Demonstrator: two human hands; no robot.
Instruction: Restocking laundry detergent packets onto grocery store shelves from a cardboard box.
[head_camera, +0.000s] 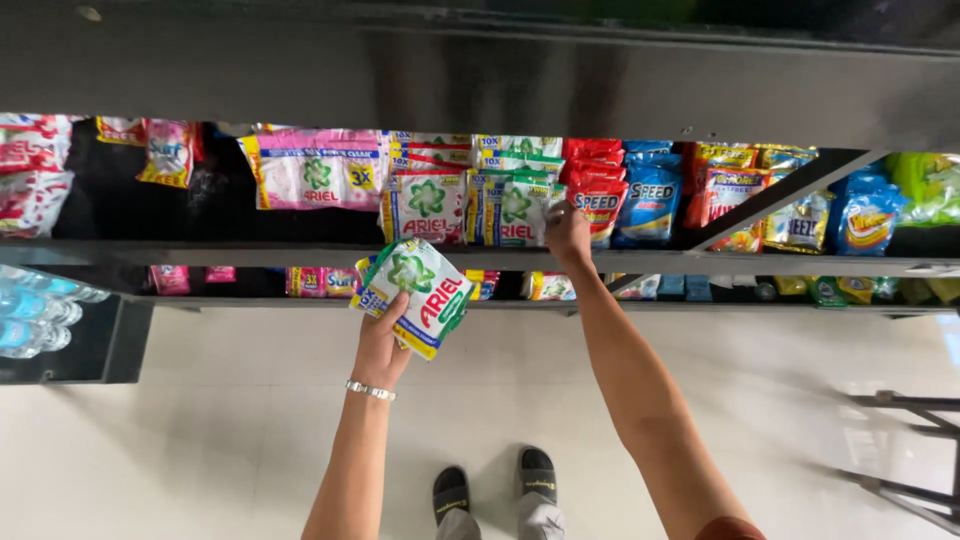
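Left-hand fingers clasp a small stack of white-and-green soft detergent sachets, held off the dark metal shelf, just below its front edge. Right hand presses matching sachets standing in the row; whether it grips one I cannot tell. The stack is unshelved.
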